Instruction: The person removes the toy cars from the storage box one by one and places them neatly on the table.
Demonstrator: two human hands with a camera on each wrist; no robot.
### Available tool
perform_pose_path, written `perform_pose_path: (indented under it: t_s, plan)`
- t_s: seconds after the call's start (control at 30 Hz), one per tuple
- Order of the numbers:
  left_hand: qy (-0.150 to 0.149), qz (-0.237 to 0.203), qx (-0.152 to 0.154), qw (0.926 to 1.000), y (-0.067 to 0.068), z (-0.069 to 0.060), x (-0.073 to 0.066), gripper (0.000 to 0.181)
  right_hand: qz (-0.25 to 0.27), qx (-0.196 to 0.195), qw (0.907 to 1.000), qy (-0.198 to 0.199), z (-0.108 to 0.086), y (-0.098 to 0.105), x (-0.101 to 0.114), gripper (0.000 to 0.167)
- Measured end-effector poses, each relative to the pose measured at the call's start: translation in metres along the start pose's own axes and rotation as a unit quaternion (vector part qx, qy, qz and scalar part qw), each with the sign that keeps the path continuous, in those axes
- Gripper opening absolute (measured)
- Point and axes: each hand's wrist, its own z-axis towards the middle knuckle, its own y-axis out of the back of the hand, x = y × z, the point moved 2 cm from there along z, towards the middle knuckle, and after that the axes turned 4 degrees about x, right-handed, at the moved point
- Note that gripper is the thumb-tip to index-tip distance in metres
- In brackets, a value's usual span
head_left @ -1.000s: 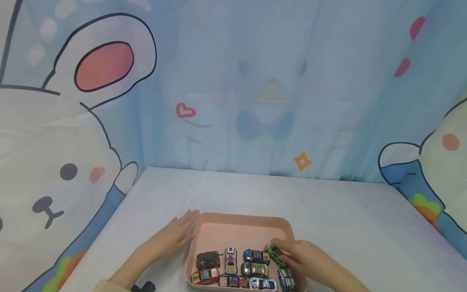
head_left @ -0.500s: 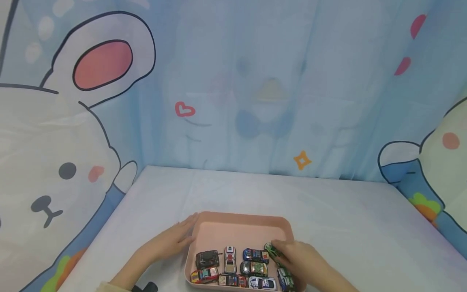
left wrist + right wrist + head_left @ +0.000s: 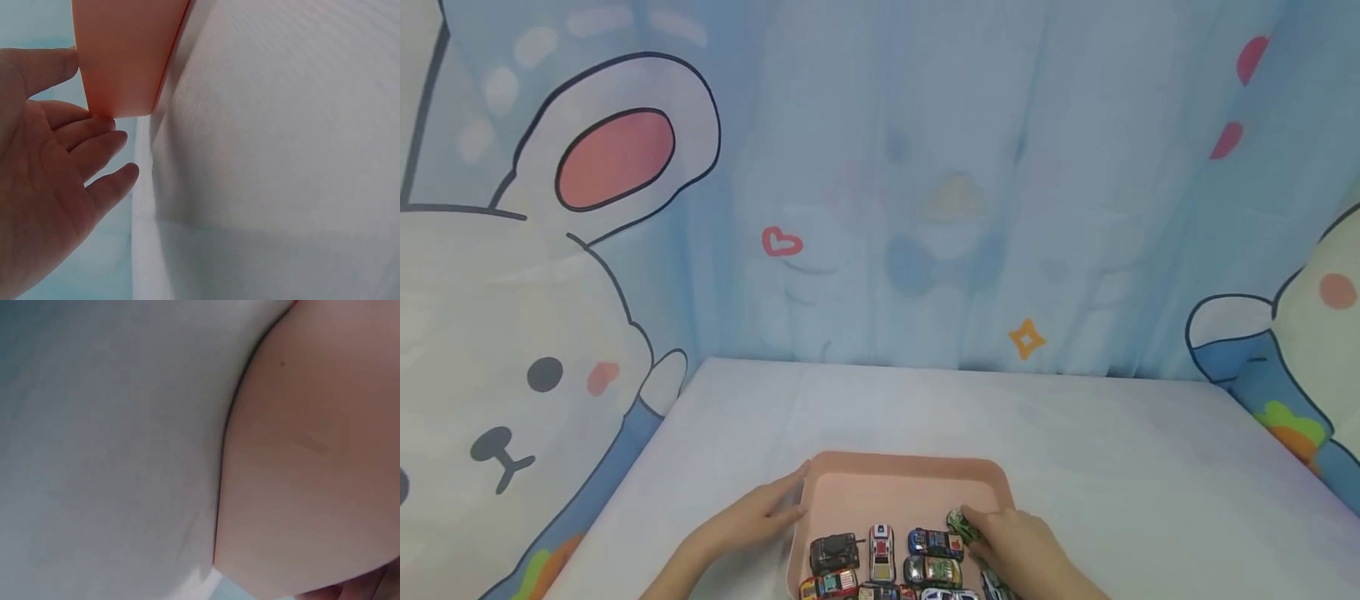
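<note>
A pink tray [image 3: 898,494] holds several toy cars near its front side. My left hand [image 3: 754,522] touches the tray's left edge with relaxed fingers; in the left wrist view, its thumb and fingertips meet the outer wall [image 3: 128,56] near a corner. Inside the tray at the right, my right hand [image 3: 1024,552] pinches a green toy car [image 3: 959,525], covering much of it. Another green car [image 3: 994,583] lies partly hidden below that hand. The right wrist view shows mostly the tray's wall [image 3: 319,469], with only bits of fingers [image 3: 369,589] at the bottom corner.
Beside the held car are a blue car [image 3: 935,543] and a green-black car [image 3: 932,572]. A white-red car [image 3: 882,553], a dark toy tank [image 3: 834,553] and a red-yellow car [image 3: 829,586] lie further left. A white cloth [image 3: 1112,467] covers the table; a printed curtain [image 3: 955,100] hangs behind.
The head view has tilted up, so tray and hands sit lower in frame. My right hand has come further over the green car, hiding more of it. My left hand stays at the tray's edge.
</note>
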Motion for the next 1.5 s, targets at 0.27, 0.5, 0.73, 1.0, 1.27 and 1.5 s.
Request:
perform_pose_path:
  t_s: [0.27, 0.5, 0.73, 1.0, 1.27, 1.5]
  plan:
    - [0.002, -0.008, -0.011, 0.9999, 0.001, 0.0, 0.001, 0.064, 0.04, -0.069, 0.9967, 0.011, 0.008, 0.002, -0.001, 0.034]
    - [-0.001, -0.009, -0.013, 0.9999, 0.003, 0.001, 0.004, 0.063, 0.044, -0.12, 0.9917, -0.01, 0.006, 0.031, -0.011, 0.04]
    - [-0.006, -0.007, -0.013, 0.9999, 0.005, -0.001, 0.003, 0.064, 0.026, -0.152, 0.9879, -0.015, 0.005, 0.062, -0.051, 0.038]
    - [0.0, -0.01, -0.009, 0.9999, 0.004, -0.002, 0.004, 0.065, -0.013, -0.102, 0.9934, -0.05, 0.007, 0.05, -0.087, 0.03]
    - [-0.005, -0.013, -0.008, 0.9999, 0.003, -0.002, 0.003, 0.065, -0.017, -0.065, 0.9945, -0.08, 0.009, 0.039, -0.093, 0.032]
    - [-0.002, -0.025, 0.006, 0.9997, -0.001, -0.001, 0.004, 0.064, -0.013, -0.055, 0.996, -0.069, 0.001, 0.027, -0.098, 0.033]
